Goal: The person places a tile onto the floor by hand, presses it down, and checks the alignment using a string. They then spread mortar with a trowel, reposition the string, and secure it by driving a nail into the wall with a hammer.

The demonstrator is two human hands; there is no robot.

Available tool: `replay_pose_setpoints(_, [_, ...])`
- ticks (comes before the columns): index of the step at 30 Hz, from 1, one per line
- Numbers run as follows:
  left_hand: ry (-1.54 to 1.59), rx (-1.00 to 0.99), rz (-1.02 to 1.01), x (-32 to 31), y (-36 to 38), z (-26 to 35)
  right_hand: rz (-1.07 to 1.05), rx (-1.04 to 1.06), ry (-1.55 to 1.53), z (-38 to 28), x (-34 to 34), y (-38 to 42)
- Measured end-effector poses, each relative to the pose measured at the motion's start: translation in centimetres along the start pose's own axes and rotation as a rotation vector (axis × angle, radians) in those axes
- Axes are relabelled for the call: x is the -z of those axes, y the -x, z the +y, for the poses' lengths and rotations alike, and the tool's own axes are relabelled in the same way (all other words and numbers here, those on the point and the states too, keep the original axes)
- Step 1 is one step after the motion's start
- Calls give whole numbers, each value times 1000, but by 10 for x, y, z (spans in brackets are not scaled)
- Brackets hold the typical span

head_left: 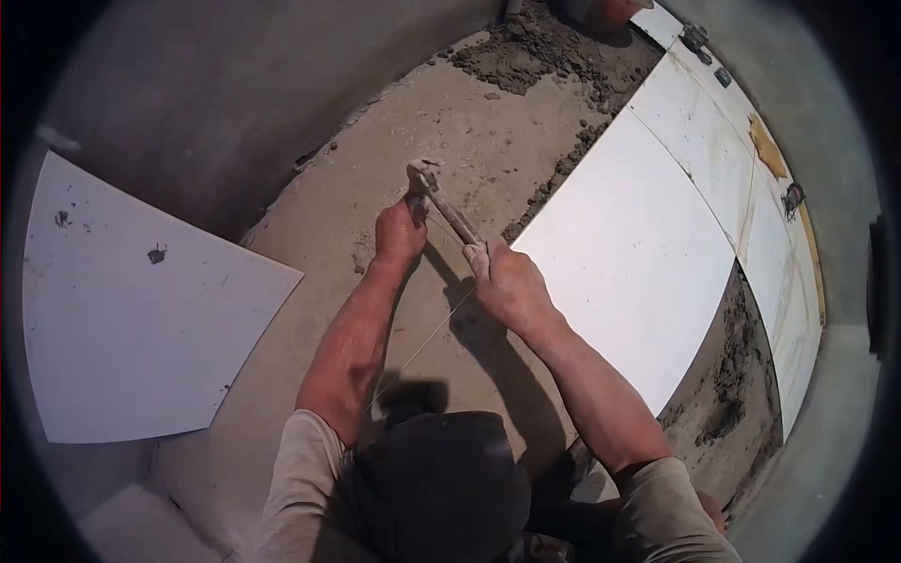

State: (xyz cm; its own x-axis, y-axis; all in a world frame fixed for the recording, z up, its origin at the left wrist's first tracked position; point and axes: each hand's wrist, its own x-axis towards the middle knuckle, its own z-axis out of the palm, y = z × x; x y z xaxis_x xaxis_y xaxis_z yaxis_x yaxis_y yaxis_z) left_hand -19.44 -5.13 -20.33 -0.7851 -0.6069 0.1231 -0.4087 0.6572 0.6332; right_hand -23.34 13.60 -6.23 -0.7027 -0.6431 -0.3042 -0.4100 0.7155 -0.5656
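Both hands are raised over the bare floor in the middle of the view. My right hand (508, 281) is wrapped round the handle of a hammer-like tool (452, 216), which slants up and left. My left hand (400, 232) is closed on a small dark object (416, 206) close to the tool's head; its exact shape is unclear. A thin string (424, 344) runs down and left from near the hands across the floor.
White tiles (624, 253) lie along the right, with dark mortar (718, 385) between some. A loose white tile (141, 310) is at the left. Grey rubble (526, 56) and a bucket (605, 11) are at the top. Walls stand left and right.
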Motion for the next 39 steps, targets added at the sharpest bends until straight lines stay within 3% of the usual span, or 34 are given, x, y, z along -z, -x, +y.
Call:
replay_pose_setpoints(4, [122, -55, 58, 3, 1, 6, 36, 33, 21, -6, 6, 3])
replay_pose_setpoints(6, [-43, 42, 62, -5, -1, 2, 105, 89, -97, -17, 19, 7])
replay_pose_setpoints(8, [-4, 5, 35, 3, 1, 5, 109, 111, -163, -32, 33, 16])
replay_pose_setpoints(10, [34, -33, 16, 4, 2, 3, 220, 264, -266, -37, 36, 22])
replay_pose_setpoints(12, [44, -79, 61, 1, 1, 2, 205, 261, -249, -26, 23, 15])
replay_pose_setpoints(13, [47, -84, 62, 3, 2, 6, 108, 142, -84, -14, 9, 4])
replay_pose_setpoints(15, [-3, 76, -18, 8, 1, 16, -36, -31, 89, -4, -1, -8])
replay_pose_setpoints(18, [14, -48, 47, 3, 1, 6, 23, 6, 107, -6, 2, -4])
replay_pose_setpoints(22, [80, -50, 36, 4, 1, 9, 79, 43, -20, -25, 26, 8])
replay_pose_setpoints(25, [163, -134, 118, 5, 4, 10, 272, 309, -315, -36, 34, 23])
replay_pose_setpoints(26, [159, -132, 118, 5, 4, 7, 269, 311, -319, -34, 30, 21])
replay_pose_setpoints(28, [90, -170, 108, 4, 2, 7, 186, 158, -42, -18, 11, 14])
replay_pose_setpoints(29, [31, -4, -10, 8, 2, 11, 17, 5, 60, -8, 1, 2])
replay_pose_setpoints(32, [-52, 44, -1, 5, 0, 13, 20, -55, 76, 2, -7, -5])
replay_pose_setpoints(34, [-46, -21, 32, 1, 5, 4, 37, -41, 85, 1, -7, 1])
replay_pose_setpoints(39, [-63, 105, -4, 7, 2, 18, 174, 98, -222, -22, 26, 17])
